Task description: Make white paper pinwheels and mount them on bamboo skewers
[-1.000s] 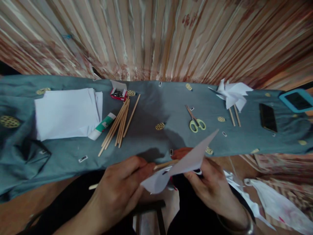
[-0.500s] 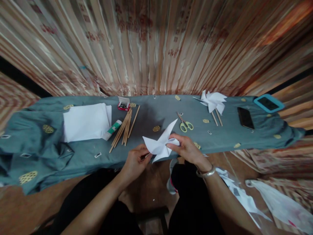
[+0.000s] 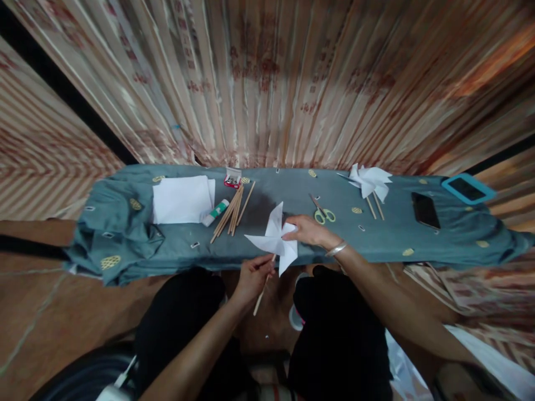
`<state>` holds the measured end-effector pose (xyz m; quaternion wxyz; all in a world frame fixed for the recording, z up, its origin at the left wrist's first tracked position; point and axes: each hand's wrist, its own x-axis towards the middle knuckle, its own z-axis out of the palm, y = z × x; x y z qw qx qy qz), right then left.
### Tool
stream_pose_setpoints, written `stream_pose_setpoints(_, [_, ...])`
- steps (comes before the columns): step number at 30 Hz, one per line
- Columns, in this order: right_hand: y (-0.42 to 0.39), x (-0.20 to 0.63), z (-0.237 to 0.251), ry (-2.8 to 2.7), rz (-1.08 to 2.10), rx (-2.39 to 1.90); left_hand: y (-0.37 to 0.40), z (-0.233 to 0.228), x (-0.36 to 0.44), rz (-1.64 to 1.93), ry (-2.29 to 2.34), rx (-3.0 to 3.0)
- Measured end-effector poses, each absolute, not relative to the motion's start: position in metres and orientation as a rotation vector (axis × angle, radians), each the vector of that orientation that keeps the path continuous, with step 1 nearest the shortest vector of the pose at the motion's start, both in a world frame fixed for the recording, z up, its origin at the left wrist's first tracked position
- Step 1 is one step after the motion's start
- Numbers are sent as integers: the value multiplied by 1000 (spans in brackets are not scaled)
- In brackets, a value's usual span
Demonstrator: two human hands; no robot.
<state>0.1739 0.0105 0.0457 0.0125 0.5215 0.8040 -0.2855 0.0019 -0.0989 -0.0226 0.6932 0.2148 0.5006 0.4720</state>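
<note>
At the near edge of the cloth-covered bench (image 3: 376, 239), about midway along it, a white paper pinwheel (image 3: 273, 240) was held up between the two hands. Its thin wooden stick (image 3: 263, 289) was pinched in the closed fingers of the left hand (image 3: 253, 275), just below the paper, and the stick's long axis ran down and slightly leftward from the hub toward the lap. The right hand (image 3: 307, 230) lay to the upper right of the hub, its fingers closed lightly on the tip of one folded blade, so the paper lay directly between the two hands, the left being nearer the stick and the right nearer the vanes. The blades were crisp, matte, triangular folds. Farther back on the wrinkled grey-green cloth, toward the left end, a stack of white sheets (image 3: 181, 199), a glue stick (image 3: 216, 212) and a bundle of smooth pale wooden sticks (image 3: 230, 214) were laid; green-handled scissors (image 3: 321, 210) lay near the middle, and a finished pinwheel (image 3: 370, 182) and a dark phone (image 3: 425, 210) toward the right end.
</note>
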Motion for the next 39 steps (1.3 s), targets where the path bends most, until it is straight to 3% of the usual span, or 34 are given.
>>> stream_pose_setpoints(15, [41,127,41,2410,-626,1123,-111,-44,9,1089,1071,52])
stream_pose_setpoints(39, [43,133,36,2399,-752,1066,-116,-48,12,1066,873,84])
